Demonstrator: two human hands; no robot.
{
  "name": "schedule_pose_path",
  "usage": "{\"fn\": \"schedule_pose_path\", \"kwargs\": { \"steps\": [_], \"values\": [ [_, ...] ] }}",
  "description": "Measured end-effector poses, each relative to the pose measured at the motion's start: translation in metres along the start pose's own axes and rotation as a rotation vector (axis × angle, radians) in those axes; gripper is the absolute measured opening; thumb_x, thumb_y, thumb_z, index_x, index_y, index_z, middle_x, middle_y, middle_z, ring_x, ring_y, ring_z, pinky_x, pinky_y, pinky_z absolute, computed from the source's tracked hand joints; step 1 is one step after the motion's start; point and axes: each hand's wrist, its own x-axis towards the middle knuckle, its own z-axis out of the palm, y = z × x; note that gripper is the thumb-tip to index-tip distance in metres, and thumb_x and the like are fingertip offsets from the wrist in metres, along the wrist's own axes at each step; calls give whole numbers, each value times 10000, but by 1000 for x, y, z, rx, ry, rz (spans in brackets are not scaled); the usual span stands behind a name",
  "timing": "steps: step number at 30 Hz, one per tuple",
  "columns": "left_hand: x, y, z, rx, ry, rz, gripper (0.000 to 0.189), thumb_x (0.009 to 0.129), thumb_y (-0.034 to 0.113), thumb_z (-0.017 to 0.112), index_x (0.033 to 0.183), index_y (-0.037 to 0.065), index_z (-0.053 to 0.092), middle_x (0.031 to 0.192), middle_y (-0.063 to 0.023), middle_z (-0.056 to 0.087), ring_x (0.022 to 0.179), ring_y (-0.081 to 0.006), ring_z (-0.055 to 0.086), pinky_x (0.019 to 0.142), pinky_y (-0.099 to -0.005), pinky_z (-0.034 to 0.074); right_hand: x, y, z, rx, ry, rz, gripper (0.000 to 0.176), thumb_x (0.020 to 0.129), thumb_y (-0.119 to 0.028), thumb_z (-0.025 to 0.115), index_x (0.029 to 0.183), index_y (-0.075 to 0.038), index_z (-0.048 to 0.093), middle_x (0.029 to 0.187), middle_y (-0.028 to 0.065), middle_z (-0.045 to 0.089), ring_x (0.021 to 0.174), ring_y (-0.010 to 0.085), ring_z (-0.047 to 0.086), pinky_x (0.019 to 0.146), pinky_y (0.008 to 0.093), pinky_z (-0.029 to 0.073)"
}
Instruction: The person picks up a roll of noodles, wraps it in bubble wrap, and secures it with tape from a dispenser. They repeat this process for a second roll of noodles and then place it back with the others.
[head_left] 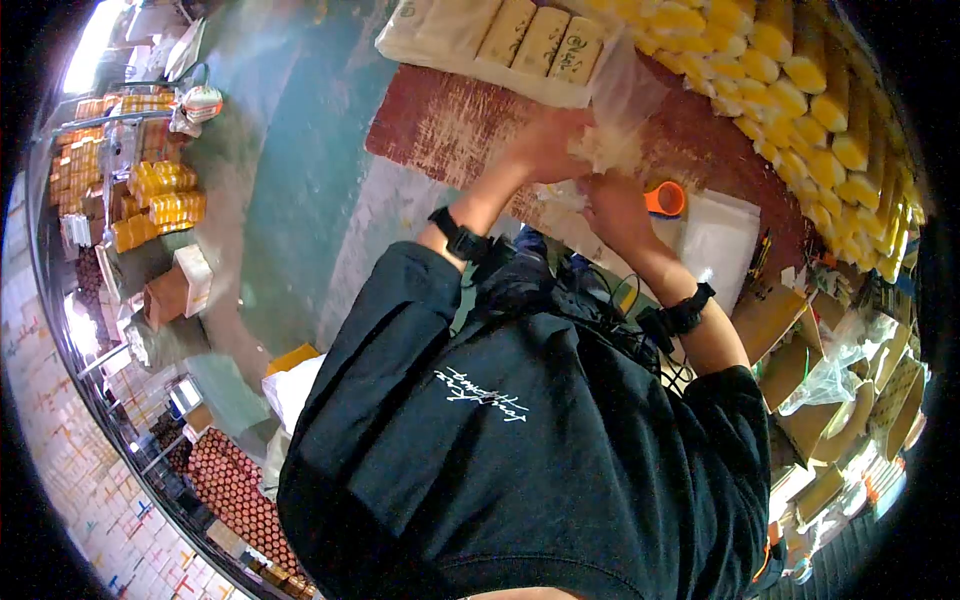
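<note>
A clear plastic bag (626, 85) with something pale and crumpled-looking at its lower end lies over the worn red tabletop (435, 125). My left hand (553, 146) is closed on the bag's near end from the left. From below right, my right hand (614, 207) has its fingers curled at that same end, close to the left fingertips. Glare blurs the fingertips and the bag's contents. Just right of my right hand is an orange tape-roll-like ring (665, 199). Wrapped cream packs (541, 40) with dark markings lie beyond my hands.
Yellow-ended rolls (800, 110) are stacked at the far right. White plastic sheets (718, 240) lie on the table's near right part, by some pens (763, 250). Open cardboard boxes (815, 370) crowd the right side. Orange packs (165, 195) stand on the left across the green floor (300, 190).
</note>
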Motion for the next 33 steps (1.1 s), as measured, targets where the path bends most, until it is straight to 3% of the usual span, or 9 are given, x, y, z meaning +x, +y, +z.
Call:
{"fn": "schedule_pose_path", "kwargs": {
  "steps": [2, 5, 8, 11, 14, 20, 26, 29, 33],
  "values": [
    [21, -18, 18, 255, -117, 184, 510, 844, 211, 729, 1333, 105, 632, 1202, -163, 709, 1123, -338, 679, 959, -428, 548, -2, -6, -11, -36, 22, -4, 311, 804, -189, 727, 1092, -73, 704, 984, 145, 721, 977, 364, 673, 862, 505, 533],
    [43, -9, 20, 414, -333, -18, 482, 838, 153, 682, 1320, 158, 654, 1049, -177, 734, 979, -386, 704, 859, -478, 570, 6, 7, -1, -94, -134, 126, 364, 792, -245, 762, 1121, -98, 709, 998, 126, 722, 1059, 333, 650, 933, 489, 507],
    [27, -6, 18, 200, -99, -104, 275, 811, 52, 600, 1066, 99, 693, 904, -184, 709, 910, -441, 676, 807, -526, 548, -1, 23, -16, -155, -34, 107, 330, 808, -248, 760, 1091, -89, 705, 1112, 109, 694, 1150, 318, 601, 997, 466, 473],
    [-5, 30, -2, -1, -14, -278, 257, 815, 61, 610, 1052, 82, 706, 929, -197, 716, 923, -440, 678, 801, -545, 537, -8, 37, -21, -214, 273, 64, 297, 831, -250, 743, 1065, -77, 682, 1224, 92, 640, 1205, 307, 567, 1001, 458, 468],
    [-25, 28, 4, 272, 47, -206, 257, 821, 94, 621, 1058, 77, 718, 951, -207, 722, 930, -448, 679, 811, -539, 537, -3, 53, 7, -118, 372, -40, 289, 847, -254, 729, 1054, -68, 652, 1296, 88, 590, 1208, 312, 569, 987, 464, 476],
    [-35, 5, 5, 302, -152, -302, 220, 854, 242, 691, 927, 36, 663, 857, -227, 666, 864, -450, 648, 767, -523, 529, -3, 55, 31, 127, 199, 21, 351, 853, -240, 729, 1129, -55, 619, 1187, 126, 640, 1176, 348, 583, 956, 466, 493],
    [-35, -1, 14, 171, 76, 28, 135, 876, 161, 688, 867, 34, 643, 1096, -192, 680, 1029, -426, 640, 853, -510, 526, 6, 46, 27, 406, 201, 331, 341, 873, -268, 749, 1066, -45, 578, 996, 181, 656, 973, 385, 635, 826, 487, 521],
    [-44, -2, 40, 55, 177, 17, 109, 895, 147, 645, 876, 41, 660, 1216, -135, 657, 927, -416, 659, 776, -493, 538, 17, 33, 29, 371, 255, 359, 299, 900, -263, 732, 1027, -53, 562, 892, 166, 652, 845, 398, 637, 749, 490, 520],
    [-46, 6, 57, 5, 396, 94, 91, 921, 99, 610, 957, 21, 642, 1194, -168, 659, 924, -418, 659, 790, -479, 530, 26, 25, 50, 371, 424, 338, 271, 876, -228, 753, 965, -57, 563, 847, 159, 645, 786, 401, 635, 691, 492, 500]
  ]
}}
